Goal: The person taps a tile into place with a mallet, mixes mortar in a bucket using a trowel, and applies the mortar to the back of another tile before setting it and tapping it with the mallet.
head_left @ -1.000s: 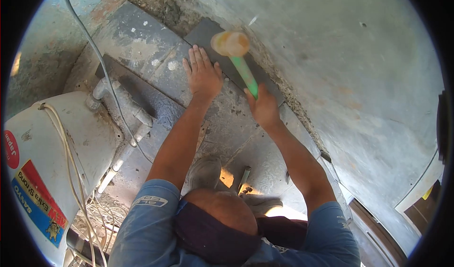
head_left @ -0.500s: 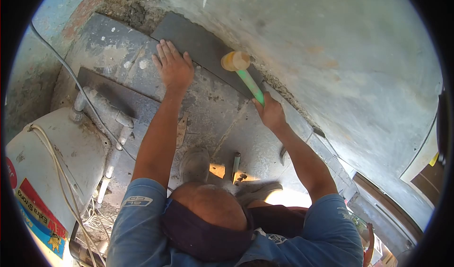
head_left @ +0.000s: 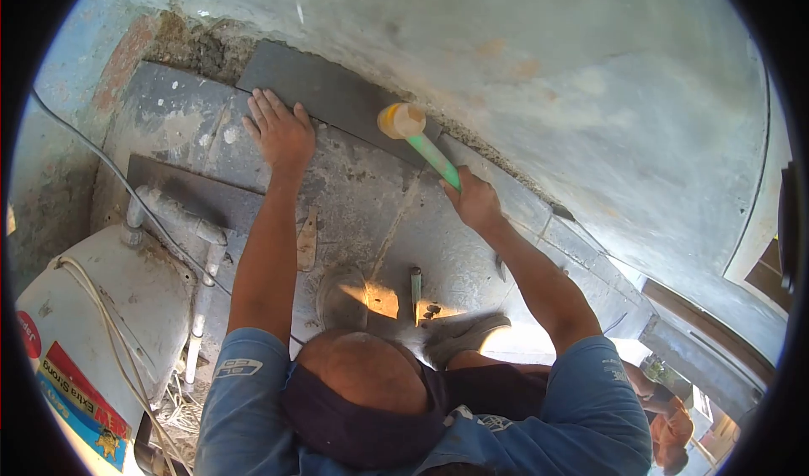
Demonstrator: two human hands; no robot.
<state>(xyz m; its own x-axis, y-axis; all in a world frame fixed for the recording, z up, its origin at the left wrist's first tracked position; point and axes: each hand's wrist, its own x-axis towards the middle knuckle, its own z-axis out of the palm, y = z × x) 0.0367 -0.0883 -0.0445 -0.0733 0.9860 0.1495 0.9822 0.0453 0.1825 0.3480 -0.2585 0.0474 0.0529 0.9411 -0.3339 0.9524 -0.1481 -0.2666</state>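
A long dark grey tile (head_left: 333, 92) lies on the ledge against the wall. Flat on its near edge, at the left part, rests my left hand (head_left: 284, 137), fingers spread. My right hand (head_left: 474, 199) is wrapped around the green handle of a mallet (head_left: 435, 157). The mallet's yellowish head is over the right part of the tile; whether it touches the surface cannot be made out. Older, stained grey tiles (head_left: 354, 172) border the dark one on the near side.
Rough mortar (head_left: 198, 50) shows at the far left corner. A white container (head_left: 109, 282) with cords stands at left, beside grey pipes (head_left: 173, 215) and a hanging cable (head_left: 105, 160). A putty knife-like blade (head_left: 308, 240) lies nearer. Another person (head_left: 670, 430) is at lower right.
The whole view has shifted, so tile and hands appear farther left. My left hand keeps its place on the tile. The mallet head has moved slightly relative to the tile. Another person now shows at lower right.
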